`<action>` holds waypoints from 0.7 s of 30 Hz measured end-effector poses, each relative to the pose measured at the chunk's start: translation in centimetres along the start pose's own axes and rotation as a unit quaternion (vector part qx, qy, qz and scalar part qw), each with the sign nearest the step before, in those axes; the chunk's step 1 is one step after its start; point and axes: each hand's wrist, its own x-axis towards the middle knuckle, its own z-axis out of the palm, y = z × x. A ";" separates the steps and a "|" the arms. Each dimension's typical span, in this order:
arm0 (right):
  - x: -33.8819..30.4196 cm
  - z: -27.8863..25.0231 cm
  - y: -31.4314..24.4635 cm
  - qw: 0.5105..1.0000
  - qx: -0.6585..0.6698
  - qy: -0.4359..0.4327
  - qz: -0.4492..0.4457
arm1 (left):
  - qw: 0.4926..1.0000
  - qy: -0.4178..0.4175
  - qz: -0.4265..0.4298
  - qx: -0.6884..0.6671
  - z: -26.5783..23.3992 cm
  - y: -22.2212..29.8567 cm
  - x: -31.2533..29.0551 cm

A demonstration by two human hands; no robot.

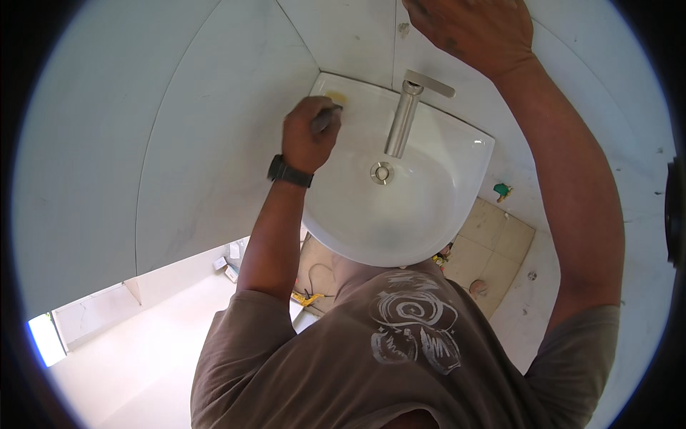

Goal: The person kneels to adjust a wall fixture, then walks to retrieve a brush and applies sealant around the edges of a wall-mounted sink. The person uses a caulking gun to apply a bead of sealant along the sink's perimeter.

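A white ceramic washbasin (pixel 357 222) is fixed in a wall corner, with a brushed metal faucet (pixel 403 125) at its back rim and a round metal drain (pixel 382 173) in the bowl. At the basin's back left corner my left hand (pixel 309 134), with a dark watch on its wrist, is closed round a small dark grey object (pixel 326 119), blurred and too unclear to name. Next to it, a yellowish patch (pixel 337 97) marks the basin's corner. My right hand (pixel 475 32) is raised by the back wall, beyond the faucet, its fingers stretched out and partly cut off by the upper edge.
Large pale wall panels (pixel 221 143) stand close on the left and behind the basin. A green-capped pipe outlet (pixel 502 191) sticks out of the right wall. Below lies a tiled floor (pixel 493 236) with a cable and a yellow item (pixel 307 297).
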 end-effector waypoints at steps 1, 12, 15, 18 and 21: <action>0.0 -0.2 0.0 1.000 -0.003 -0.016 0.001 | 0.998 -0.041 -0.038 0.021 0.6 0.0 -0.5; -0.1 -0.4 0.2 1.000 0.009 -0.012 -0.001 | 0.985 -0.042 -0.033 0.164 1.7 2.6 -1.3; 0.0 0.1 0.2 1.000 0.002 0.000 -0.002 | 0.955 -0.249 -0.156 -0.046 2.4 3.7 -5.1; 0.1 0.4 0.2 1.000 0.003 0.001 -0.003 | 0.996 -0.084 -0.011 -0.020 1.8 2.3 -7.1; -0.1 0.0 0.2 1.000 0.008 -0.016 -0.003 | 0.992 0.046 -0.002 0.115 2.9 0.7 -7.1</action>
